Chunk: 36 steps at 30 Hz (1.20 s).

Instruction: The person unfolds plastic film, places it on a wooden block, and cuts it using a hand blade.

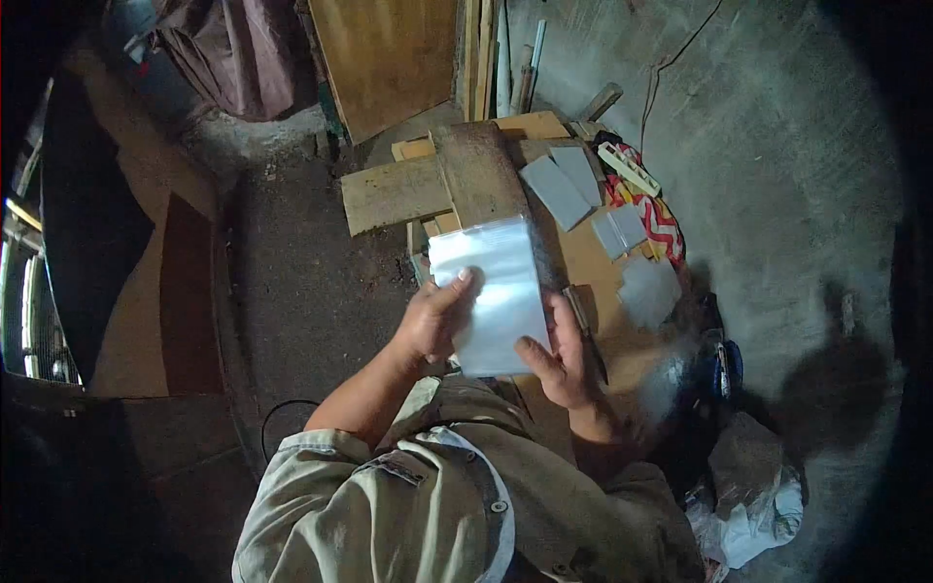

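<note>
Both of my hands hold a stack of clear plastic bags (498, 301), a shiny, flat, rectangular bundle in front of my torso. My left hand (434, 316) grips its left edge, thumb lying on top and fingers hidden underneath. On the lower right side, my right hand (564, 355) pinches the bundle with its thumb over the front face and its fingers along the edge and behind. Past the bundle, on the work surface, lie a flat grey-white stack (556, 192) and a smaller translucent packet (619, 231).
A wooden board (478, 175) and a plank (397, 194) lie across the low bench (622, 340). To the right are a cream slotted strip (629, 168), red-and-white patterned cloth (663, 233) and loose translucent plastic (649, 293). A concrete wall (777, 146) stands at the right.
</note>
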{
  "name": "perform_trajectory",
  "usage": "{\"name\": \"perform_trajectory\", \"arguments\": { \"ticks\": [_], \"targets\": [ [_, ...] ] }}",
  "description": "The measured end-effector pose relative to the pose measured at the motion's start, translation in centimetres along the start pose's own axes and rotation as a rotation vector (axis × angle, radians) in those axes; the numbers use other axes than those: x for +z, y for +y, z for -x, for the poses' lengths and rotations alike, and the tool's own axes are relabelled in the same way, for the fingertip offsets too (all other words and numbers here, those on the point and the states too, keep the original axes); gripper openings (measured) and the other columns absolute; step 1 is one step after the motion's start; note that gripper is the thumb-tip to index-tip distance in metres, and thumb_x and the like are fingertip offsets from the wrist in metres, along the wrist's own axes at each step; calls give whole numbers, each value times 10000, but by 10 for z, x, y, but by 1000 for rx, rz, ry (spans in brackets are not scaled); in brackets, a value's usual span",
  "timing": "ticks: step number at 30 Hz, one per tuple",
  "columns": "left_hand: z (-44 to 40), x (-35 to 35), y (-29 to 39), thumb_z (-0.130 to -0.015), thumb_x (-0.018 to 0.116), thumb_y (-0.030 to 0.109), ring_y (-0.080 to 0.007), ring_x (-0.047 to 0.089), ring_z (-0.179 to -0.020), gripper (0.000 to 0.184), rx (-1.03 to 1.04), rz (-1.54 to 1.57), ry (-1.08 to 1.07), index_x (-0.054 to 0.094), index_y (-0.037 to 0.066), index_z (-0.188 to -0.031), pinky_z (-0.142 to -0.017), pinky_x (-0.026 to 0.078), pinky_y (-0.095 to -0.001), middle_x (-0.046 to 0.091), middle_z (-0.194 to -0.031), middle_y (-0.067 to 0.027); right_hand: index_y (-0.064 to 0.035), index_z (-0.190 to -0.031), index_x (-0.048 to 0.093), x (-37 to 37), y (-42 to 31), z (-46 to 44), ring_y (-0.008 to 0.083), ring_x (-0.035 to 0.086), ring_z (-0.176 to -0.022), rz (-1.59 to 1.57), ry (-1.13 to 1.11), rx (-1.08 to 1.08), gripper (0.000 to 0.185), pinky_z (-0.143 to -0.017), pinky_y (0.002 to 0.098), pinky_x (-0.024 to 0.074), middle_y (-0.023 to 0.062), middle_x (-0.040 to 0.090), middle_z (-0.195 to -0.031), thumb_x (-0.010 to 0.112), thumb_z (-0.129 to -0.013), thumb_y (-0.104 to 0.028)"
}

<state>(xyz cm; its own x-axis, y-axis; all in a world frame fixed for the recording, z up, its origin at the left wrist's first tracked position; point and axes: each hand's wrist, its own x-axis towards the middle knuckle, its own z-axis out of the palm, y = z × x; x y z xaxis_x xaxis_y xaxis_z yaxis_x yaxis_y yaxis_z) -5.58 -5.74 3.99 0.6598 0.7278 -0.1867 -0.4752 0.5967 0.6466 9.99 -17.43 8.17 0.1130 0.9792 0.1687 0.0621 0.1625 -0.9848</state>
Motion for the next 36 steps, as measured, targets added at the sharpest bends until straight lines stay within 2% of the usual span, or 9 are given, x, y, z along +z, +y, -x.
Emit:
{"name": "perform_trajectory", "arguments": {
  "ticks": [4,10,13,18,20,22,23,24,36],
  "targets": [
    [-1,11,15,-891,609,329,-154,494,-1042,391,206,18,22,508,62,-1157,-937,405,-342,541,-1067,-44,33,-1324,333,8,-16,11,180,550,-1011,82,48,-122,578,-852,311,454,153,552,-1097,646,-868,-133],
    [2,11,25,-894,597,332,-203,539,-1080,484,112,136,44,462,18,-1237,-950,431,-415,552,-1155,-101,53,-1294,363,16,-18,21,196,589,-940,137,107,-294,564,-780,321,497,164,565,-1066,671,-839,-75],
    [2,1,32,-905,573,367,-216,592,-1015,449,5,244,-40,510,27,-1191,-893,478,-432,601,-1081,-113,47,-1209,463,11,-25,24,239,604,-837,430,48,-413,532,-725,339,501,167,589,-1004,745,-782,-95],
    [2,4,35,-901,566,412,-222,656,-832,434,46,336,-89,553,57,-1150,-764,547,-404,648,-976,-86,34,-1179,481,19,-29,26,256,601,-834,344,-47,-470,596,-706,346,496,173,597,-976,813,-707,-114],
    [-4,2,32,-907,561,401,-233,662,-825,407,85,366,-101,569,61,-1130,-759,551,-402,657,-979,-85,16,-1215,446,23,-39,18,221,559,-914,412,-133,-660,655,-793,337,457,159,516,-1105,822,-694,-106],
    [-6,4,35,-915,553,380,-242,664,-844,379,91,534,-489,582,62,-1119,-762,550,-407,663,-986,-102,3,-1172,472,23,-48,13,221,564,-882,391,-170,-642,657,-752,326,471,148,521,-1051,853,-653,-130],
    [-3,10,33,-936,501,377,-239,678,-629,340,85,522,-241,629,72,-1015,-534,561,-361,684,-814,-140,3,-1143,500,24,-55,11,250,593,-919,420,-190,-635,594,-756,337,503,154,551,-1037,837,-667,-108],
    [-4,9,34,-938,491,395,-231,659,-616,348,94,453,-263,633,82,-993,-506,525,-351,674,-802,-118,4,-1115,529,26,-57,11,279,623,-956,451,-210,-628,531,-761,349,536,160,582,-1022,821,-680,-86],
    [-13,2,31,-945,485,373,-263,657,-688,335,45,618,-373,632,76,-997,-563,517,-391,670,-855,-112,-102,-1071,607,26,-52,5,250,605,-908,580,-185,-801,444,-729,330,532,83,497,-1039,793,-670,-70]
  ]
}}
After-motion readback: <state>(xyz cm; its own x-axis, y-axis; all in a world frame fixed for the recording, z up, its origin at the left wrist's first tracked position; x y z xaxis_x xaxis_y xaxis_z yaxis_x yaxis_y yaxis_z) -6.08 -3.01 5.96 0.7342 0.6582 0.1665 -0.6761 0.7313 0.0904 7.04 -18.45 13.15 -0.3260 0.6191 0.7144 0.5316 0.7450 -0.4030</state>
